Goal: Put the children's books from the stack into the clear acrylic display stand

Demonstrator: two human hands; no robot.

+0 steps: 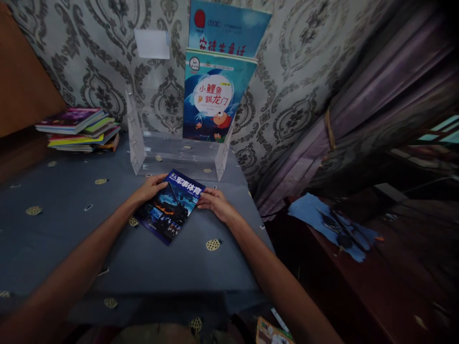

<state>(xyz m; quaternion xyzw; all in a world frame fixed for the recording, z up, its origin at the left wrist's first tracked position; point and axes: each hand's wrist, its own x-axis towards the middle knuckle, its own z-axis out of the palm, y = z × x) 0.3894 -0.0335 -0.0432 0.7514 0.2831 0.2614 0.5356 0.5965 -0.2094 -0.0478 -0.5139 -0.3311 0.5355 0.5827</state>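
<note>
A dark blue magazine with a tank on its cover is held between my two hands, tilted, just above or on the cloth. My left hand grips its upper left edge. At the upper right edge, my right hand has its fingers closed on the cover's side. Behind it stands a clear acrylic book rack. On the rack's right side, a blue picture book with a red fish leans upright, and a taller blue book rises behind it.
Several books lie in a stack at the back left of the patterned tablecloth. A white card is on the wallpaper. To the right are a tied purple curtain and a blue cloth with tools on it.
</note>
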